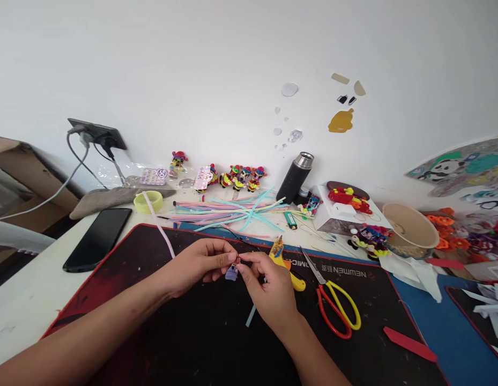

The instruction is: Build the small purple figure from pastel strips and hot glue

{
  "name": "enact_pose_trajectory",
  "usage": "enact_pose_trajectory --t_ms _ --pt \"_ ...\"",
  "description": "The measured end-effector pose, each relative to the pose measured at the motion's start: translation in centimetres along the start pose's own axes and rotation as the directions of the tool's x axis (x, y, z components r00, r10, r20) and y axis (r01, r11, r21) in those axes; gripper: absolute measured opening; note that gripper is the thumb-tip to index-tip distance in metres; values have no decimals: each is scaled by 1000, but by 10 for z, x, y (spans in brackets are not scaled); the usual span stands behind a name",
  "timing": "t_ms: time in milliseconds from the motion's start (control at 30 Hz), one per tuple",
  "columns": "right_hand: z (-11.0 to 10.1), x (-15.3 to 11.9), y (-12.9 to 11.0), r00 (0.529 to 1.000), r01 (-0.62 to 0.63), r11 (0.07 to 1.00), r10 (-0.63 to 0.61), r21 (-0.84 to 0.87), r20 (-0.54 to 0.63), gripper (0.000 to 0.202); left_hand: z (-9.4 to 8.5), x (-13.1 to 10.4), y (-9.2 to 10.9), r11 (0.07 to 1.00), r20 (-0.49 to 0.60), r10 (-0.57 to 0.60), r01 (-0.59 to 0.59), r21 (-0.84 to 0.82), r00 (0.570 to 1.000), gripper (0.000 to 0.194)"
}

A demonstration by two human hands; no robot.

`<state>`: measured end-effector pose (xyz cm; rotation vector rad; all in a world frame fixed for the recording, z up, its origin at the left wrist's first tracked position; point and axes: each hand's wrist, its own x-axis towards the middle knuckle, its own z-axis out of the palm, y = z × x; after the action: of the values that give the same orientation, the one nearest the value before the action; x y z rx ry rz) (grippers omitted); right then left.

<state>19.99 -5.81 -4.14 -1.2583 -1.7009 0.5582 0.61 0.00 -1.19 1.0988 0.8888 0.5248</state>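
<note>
Over the black mat (172,332), my left hand (208,262) and my right hand (267,284) meet at the fingertips. Both pinch a small purple piece (231,272) with a tiny reddish part at its top. My left thumb and index finger hold it from the left, and my right thumb and index finger from the right. A pale blue strip (251,316) shows below my right hand. The yellow glue gun (277,253) lies just behind my right hand, partly hidden by it. Scissors (337,305) with red and yellow handles lie open to its right.
Pastel fuzzy sticks (232,210) are spread behind the mat. Small colourful dolls (244,178) stand by the wall. A black flask (296,177), a white box (337,217) and a beige bowl (411,228) are at the back right. A phone (97,239) and yellow coil (148,202) lie left.
</note>
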Motion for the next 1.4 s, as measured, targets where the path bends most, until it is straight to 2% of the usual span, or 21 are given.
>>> enact_pose_trajectory --t_ms 500,667,833,1000,1200,1400 --pt "1 2 -3 1000 6 1000 -6 4 -7 17 3 -2 -2 996 -29 1 2 93 1000 53" --pt "3 1 -3 1000 -16 1000 16 12 -1 16 5 -3 0 999 -31 -20 21 27 999 53" --pt "3 0 -4 1000 -9 1000 9 6 -7 16 5 -4 2 993 28 -46 49 -107 999 49" --pt "2 0 -6 1000 -10 999 10 34 11 15 5 -5 3 997 11 -36 36 -66 999 51" --pt "-1 3 -9 993 -112 980 103 163 60 17 0 -6 6 998 32 2 -4 62 999 54" --pt "0 3 -9 945 -319 878 267 357 188 27 1 -5 5 995 57 4 -10 103 998 56"
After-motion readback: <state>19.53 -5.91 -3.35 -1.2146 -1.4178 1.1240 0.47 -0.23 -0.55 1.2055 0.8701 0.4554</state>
